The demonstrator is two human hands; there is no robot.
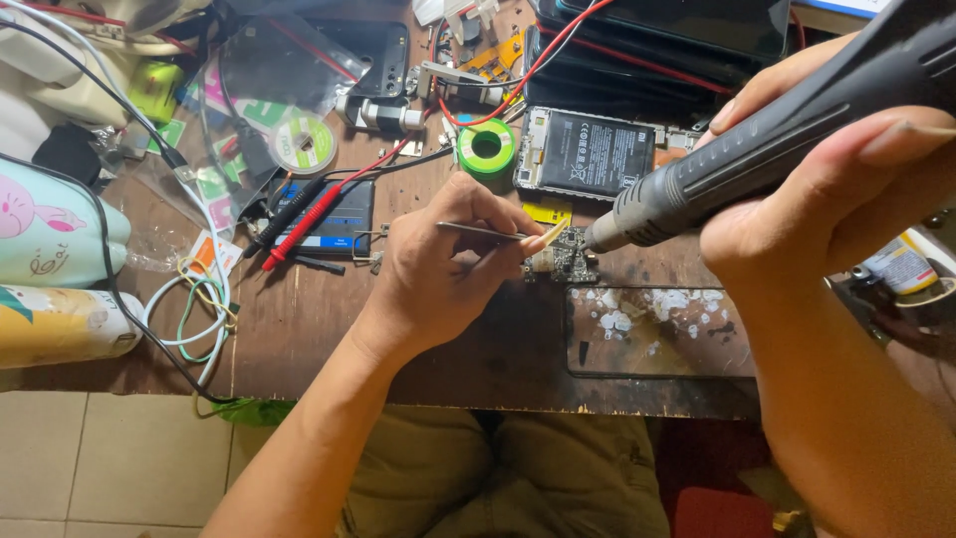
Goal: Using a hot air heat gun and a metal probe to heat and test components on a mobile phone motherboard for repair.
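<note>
My left hand [443, 264] pinches thin metal tweezers [478, 230], whose tips reach a small dark circuit board [566, 261] lying on the wooden table [398, 339]. My right hand [832, 189] grips a thick dark grey hot-air tool [757, 139] that slants down from the upper right. Its metal nozzle hangs just above the board's right edge. The left thumbnail lies over the board's left part.
An opened phone with its black battery [588, 151] lies behind the board, next to a green solder spool [486, 146]. Red and black probes [304, 224] cross a dark flat battery at left. A stained glass plate [657, 329] sits near the front edge. Cables and bags crowd the left.
</note>
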